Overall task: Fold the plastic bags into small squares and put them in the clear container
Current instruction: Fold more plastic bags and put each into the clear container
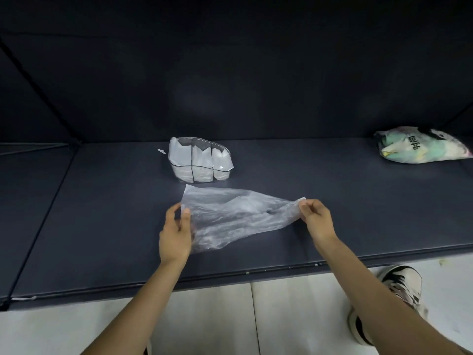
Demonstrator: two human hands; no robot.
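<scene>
- Head view is showing a thin translucent plastic bag [231, 213] stretching between both hands, lying partly on the dark surface [102, 213] just in front of the clear container [201, 160].
- Left hand [176, 231] is pinching the bag's left edge between thumb and fingers; right hand [316, 217] is pinching the gathered handle end, pulling it to a narrow point.
- Behind the bag, the container is standing upright with dividers, and folded white bags appear to be filling its compartments, though glare is blurring the details.
- Far right on the surface, a printed bag of colourful items [419, 147] is lying well apart.
- Below the surface edge, a black-and-white sneaker [389, 303] is resting on the pale floor [212, 321].
</scene>
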